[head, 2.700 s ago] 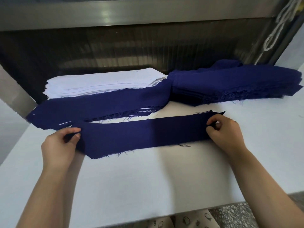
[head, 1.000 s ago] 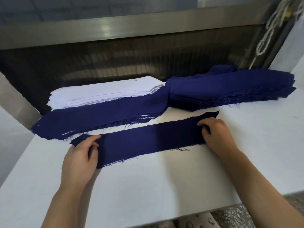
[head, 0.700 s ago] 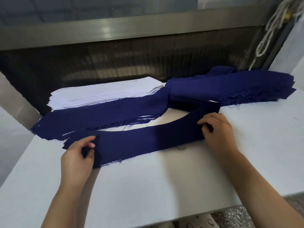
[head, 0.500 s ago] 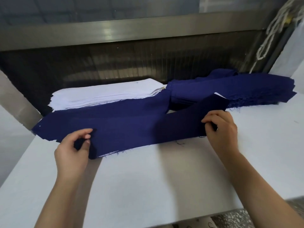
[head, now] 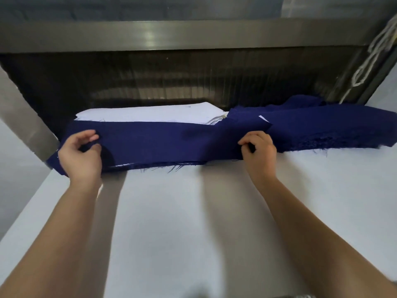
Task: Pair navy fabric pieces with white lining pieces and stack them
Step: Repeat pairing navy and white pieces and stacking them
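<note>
Fingers [head: 91, 134] of the left hand [head: 79, 157] curl round the left end of a navy strip [head: 167, 143], pinching the cloth against the thumb. The right hand [head: 261, 153] pinches the strip's right end the same way. Between them the strip stretches over a low navy stack [head: 159, 166], whose frayed front edge shows beneath, toward the far-left corner of the white counter [head: 193, 222]. Behind it, along the far edge, lies the pile of white lining pieces [head: 150, 114]. A heap of navy pieces [head: 326, 127] sits toward the far-right corner, overlapped by the strip's right end. Beyond runs a metal rail [head: 171, 37].
</note>
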The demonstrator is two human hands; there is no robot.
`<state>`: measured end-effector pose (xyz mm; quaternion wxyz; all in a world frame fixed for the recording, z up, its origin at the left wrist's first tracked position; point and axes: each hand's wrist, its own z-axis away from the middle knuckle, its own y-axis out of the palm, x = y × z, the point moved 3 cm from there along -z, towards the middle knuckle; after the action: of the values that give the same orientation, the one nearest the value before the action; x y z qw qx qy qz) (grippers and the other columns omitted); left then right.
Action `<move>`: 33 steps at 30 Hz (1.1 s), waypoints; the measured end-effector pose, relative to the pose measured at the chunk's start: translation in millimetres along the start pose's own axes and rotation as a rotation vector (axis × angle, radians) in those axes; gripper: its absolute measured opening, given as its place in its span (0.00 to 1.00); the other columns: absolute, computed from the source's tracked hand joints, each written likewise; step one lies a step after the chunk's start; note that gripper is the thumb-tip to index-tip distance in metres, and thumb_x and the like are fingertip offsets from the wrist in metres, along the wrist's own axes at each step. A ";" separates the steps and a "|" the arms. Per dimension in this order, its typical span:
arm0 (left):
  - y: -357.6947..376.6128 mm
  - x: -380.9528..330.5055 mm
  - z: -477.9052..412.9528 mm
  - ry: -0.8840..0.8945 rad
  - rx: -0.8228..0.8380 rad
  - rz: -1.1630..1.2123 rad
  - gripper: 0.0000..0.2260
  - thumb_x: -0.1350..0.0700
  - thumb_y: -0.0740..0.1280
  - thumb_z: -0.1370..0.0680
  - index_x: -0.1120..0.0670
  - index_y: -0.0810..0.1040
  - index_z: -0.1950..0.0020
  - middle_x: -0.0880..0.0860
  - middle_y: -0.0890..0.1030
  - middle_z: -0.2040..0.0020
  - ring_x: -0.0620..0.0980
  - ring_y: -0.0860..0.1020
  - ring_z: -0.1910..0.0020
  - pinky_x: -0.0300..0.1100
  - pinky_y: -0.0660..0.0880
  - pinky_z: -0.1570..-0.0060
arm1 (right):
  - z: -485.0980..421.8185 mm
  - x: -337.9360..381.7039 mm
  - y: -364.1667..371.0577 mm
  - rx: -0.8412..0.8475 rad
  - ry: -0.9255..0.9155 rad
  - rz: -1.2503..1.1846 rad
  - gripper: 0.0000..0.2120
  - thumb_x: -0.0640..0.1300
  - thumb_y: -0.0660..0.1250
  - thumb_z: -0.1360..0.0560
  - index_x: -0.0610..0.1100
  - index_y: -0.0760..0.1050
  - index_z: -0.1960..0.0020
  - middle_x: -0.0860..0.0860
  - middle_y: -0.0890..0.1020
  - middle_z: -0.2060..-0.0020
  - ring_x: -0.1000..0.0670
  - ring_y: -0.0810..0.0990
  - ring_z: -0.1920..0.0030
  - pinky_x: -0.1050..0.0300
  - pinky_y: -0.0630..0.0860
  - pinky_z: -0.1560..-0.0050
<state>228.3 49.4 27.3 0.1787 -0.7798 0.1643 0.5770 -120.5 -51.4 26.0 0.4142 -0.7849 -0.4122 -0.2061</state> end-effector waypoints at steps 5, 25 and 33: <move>-2.5 13.1 -19.2 -0.058 -0.037 -0.028 0.15 0.69 0.63 0.27 0.55 0.79 0.47 0.50 0.80 0.48 0.47 0.79 0.44 0.46 0.73 0.37 | -11.7 3.9 27.1 0.052 -0.007 0.006 0.09 0.27 0.64 0.29 0.37 0.79 0.58 0.46 0.79 0.55 0.49 0.73 0.52 0.71 0.63 0.53; -1.2 38.0 -41.8 -0.132 0.019 -0.465 0.15 0.59 0.58 0.27 0.45 0.80 0.48 0.55 0.77 0.50 0.60 0.65 0.35 0.53 0.65 0.33 | -29.0 -3.0 68.2 0.259 0.097 0.177 0.08 0.35 0.63 0.25 0.41 0.78 0.50 0.47 0.78 0.49 0.49 0.77 0.52 0.62 0.70 0.53; 10.6 13.3 -18.0 0.115 0.175 -0.763 0.08 0.57 0.65 0.23 0.51 0.81 0.46 0.49 0.64 0.26 0.56 0.53 0.25 0.56 0.51 0.28 | -19.1 -0.6 62.4 0.386 0.060 0.269 0.12 0.41 0.59 0.23 0.45 0.74 0.41 0.52 0.75 0.40 0.48 0.77 0.47 0.57 0.71 0.52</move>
<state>242.3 30.9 18.4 0.4367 -0.7978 -0.0790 0.4081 -69.5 -87.1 6.5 0.5922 -0.7326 -0.3233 -0.0895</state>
